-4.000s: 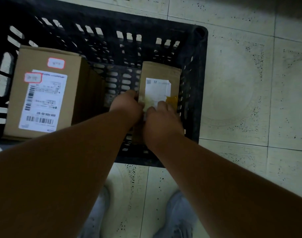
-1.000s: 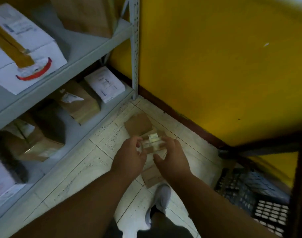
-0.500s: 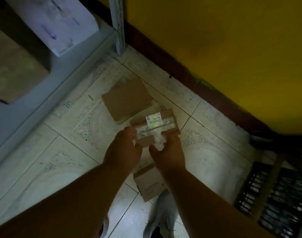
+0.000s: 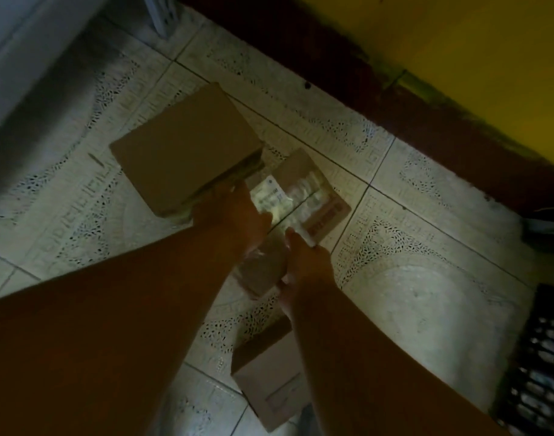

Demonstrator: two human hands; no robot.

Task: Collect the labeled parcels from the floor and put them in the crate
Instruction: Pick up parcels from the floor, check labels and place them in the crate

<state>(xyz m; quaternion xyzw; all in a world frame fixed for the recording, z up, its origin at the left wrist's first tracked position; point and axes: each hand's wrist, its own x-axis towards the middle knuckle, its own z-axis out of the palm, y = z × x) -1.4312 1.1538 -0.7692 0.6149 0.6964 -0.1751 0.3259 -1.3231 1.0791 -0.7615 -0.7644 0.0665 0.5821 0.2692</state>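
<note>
Now both hands, the left hand point(image 4: 235, 212) and right hand point(image 4: 304, 256), have dropped closer and clasp the labeled parcel point(image 4: 301, 196) at twelve o'clock, ready for lifting toward the crate point(image 4: 540, 357).

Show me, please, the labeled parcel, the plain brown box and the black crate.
labeled parcel point(image 4: 297, 193): head view, on its white label.
plain brown box point(image 4: 184, 146): head view, top face.
black crate point(image 4: 543, 360): head view, latticed wall.

The 1 head view looks steeply down, close above the tiled floor point(image 4: 426, 294).
</note>
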